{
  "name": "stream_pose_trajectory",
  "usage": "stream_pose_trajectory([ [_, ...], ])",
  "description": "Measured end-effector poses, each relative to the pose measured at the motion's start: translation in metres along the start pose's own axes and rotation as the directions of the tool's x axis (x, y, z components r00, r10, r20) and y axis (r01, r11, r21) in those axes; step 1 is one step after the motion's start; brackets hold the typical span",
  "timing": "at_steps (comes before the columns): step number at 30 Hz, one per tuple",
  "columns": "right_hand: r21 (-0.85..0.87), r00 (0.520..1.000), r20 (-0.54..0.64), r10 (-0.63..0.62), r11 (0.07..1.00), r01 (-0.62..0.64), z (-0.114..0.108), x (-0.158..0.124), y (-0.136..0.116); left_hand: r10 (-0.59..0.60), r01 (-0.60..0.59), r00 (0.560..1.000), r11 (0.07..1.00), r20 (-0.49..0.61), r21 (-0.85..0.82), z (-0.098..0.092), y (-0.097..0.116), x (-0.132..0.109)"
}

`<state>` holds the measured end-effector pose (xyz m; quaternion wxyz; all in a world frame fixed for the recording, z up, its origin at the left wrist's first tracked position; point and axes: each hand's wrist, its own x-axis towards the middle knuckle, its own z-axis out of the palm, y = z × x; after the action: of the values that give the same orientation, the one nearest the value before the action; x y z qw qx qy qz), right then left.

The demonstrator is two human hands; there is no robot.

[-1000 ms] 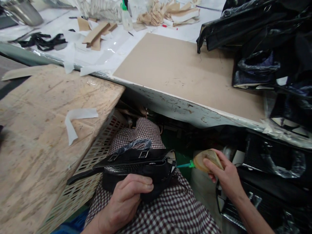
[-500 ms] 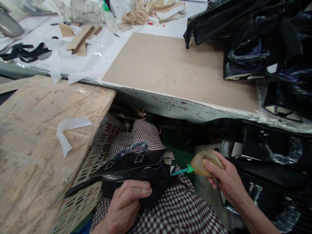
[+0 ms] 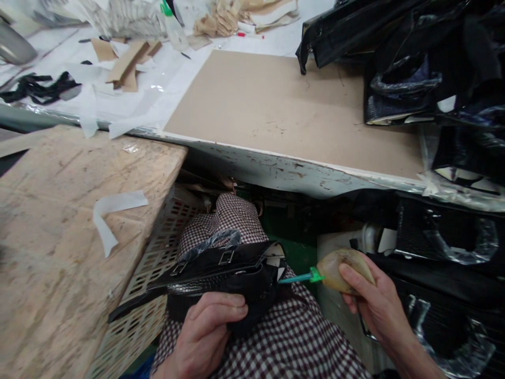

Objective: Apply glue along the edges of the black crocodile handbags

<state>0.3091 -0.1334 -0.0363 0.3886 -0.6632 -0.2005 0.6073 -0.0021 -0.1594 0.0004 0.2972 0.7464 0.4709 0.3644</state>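
A black handbag [image 3: 221,268] with buckles and a plastic-wrapped handle lies across my lap on a checked apron [image 3: 315,321]. My left hand [image 3: 209,326] is closed on the bag's near side, fingers bent over its black fabric. In my right hand [image 3: 366,289] is a yellowed squeeze bottle [image 3: 343,271], gripped between thumb and fingers. Its green collar and thin blue-green nozzle [image 3: 295,278] point left, with the tip at the bag's right end. Whether the tip sits inside the bag's edge or just against it, I cannot tell.
A tan board [image 3: 268,110] covers part of the worktable ahead. Black bags [image 3: 418,79] are heaped on its right, and more bags [image 3: 445,231] lie below. At left, a wooden board [image 3: 71,210] bears a white strip [image 3: 118,202], above a plastic basket [image 3: 134,305].
My right hand has shifted slightly right and down with the squeeze bottle, its nozzle tip staying near the bag's end. My left hand keeps its hold on the handbag.
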Motion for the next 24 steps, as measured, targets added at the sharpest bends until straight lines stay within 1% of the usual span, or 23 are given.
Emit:
stream_pose_trajectory([
  [3, -0.017, 1.0, 0.025, 0.017, 1.0, -0.016, 0.001, -0.001, 0.0, -0.012, 0.012, 1.0, 1.0, -0.001, 0.005, 0.0, 0.0, 0.0],
  [6, -0.028, 1.0, 0.021, 0.016, 0.999, -0.016, 0.001, 0.0, 0.002, -0.023, 0.023, 1.0, 1.0, -0.002, -0.018, 0.0, -0.002, -0.002],
  [14, -0.14, 0.997, -0.065, -0.031, 0.99, 0.022, 0.001, 0.007, 0.004, -0.027, 0.028, 0.999, 0.998, 0.016, -0.063, 0.003, -0.007, -0.007],
  [20, -0.251, 0.986, -0.162, -0.039, 0.968, -0.003, -0.009, 0.018, 0.007, -0.018, 0.019, 1.0, 0.999, 0.023, -0.045, 0.002, -0.008, -0.005],
  [22, -0.251, 0.985, -0.167, -0.05, 0.968, 0.007, -0.011, 0.02, 0.009, -0.026, 0.027, 1.0, 0.998, 0.018, -0.057, 0.002, -0.008, -0.005],
  [24, -0.217, 0.985, -0.16, -0.06, 0.976, 0.025, -0.01, 0.019, 0.01, -0.035, 0.037, 0.999, 0.997, 0.018, -0.065, 0.002, -0.008, -0.006],
])
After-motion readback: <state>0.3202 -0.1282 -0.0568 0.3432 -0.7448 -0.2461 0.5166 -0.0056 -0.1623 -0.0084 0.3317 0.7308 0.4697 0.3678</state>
